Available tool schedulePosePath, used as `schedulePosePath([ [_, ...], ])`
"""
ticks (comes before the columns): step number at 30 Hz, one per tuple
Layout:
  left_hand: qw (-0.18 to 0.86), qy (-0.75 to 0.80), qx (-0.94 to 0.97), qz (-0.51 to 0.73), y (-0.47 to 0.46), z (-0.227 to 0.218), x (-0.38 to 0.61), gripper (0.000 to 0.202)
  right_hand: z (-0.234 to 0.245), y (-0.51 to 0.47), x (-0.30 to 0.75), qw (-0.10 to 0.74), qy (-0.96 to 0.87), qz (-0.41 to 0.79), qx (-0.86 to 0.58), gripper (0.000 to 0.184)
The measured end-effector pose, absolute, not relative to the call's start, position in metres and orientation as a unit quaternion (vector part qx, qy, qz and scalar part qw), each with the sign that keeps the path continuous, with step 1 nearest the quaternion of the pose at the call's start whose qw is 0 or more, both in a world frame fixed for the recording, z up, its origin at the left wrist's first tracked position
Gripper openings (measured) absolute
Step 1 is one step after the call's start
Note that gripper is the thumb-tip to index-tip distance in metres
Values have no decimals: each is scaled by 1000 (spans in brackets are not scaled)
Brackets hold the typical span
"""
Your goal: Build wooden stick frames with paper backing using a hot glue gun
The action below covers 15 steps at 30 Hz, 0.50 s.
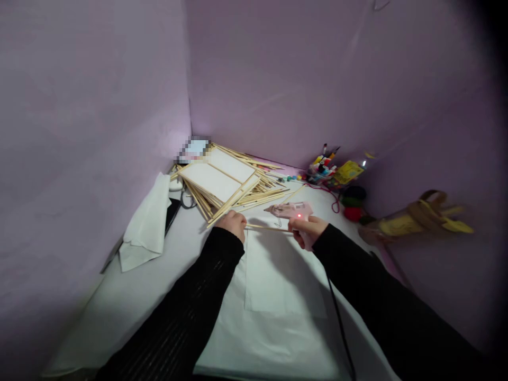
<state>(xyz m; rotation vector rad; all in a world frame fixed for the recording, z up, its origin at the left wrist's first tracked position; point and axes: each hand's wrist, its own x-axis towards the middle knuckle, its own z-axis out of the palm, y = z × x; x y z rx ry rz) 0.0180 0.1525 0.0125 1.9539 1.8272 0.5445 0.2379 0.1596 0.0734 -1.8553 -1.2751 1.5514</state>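
1. Left hand [233, 222] – fingers curled shut around one end of a thin wooden stick [270, 228], knuckles up, at the near edge of the stick pile.
2. The stick lies nearly level between the two hands, just above the white sheet [283, 286] spread on the table.
3. Right hand [307, 231] is wrapped around the grip of a pink glue gun [290, 210]; red lamp lit, nozzle pointing left over the stick. The stick's far end reaches this hand; cannot tell whether the fingers pinch it too.
4. A black cord [338, 317] trails from the gun side toward the viewer.
5. Behind the hands is a heap of wooden sticks [257, 196] with white framed panels [220, 177] on top.
6. Left of it lies a folded white cloth [147, 225].
7. Back right – a holder of brushes and markers [323, 165], a yellow packet [349, 171], and a red ball [352, 213] just below.
8. Far right, a tan and yellow bag [420, 219] sits against the purple wall.
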Motion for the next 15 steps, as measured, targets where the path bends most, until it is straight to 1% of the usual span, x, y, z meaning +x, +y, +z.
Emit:
schedulePosePath([
  [3,205,651,707,186,149,16,18,15,84,158,250,230,-445,552,-666,32],
  [6,218,655,709,145,147,16,20,15,83,152,251,212,-448,525,-693,28],
  [10,234,661,703,119,144,16,19,12,70,142,237,166,-480,516,-690,28],
  [12,230,658,705,133,143,17,19,12,61,141,230,169,-492,517,-680,29],
  [15,235,656,705,135,143,19,19,17,49,143,221,187,-500,530,-659,24],
])
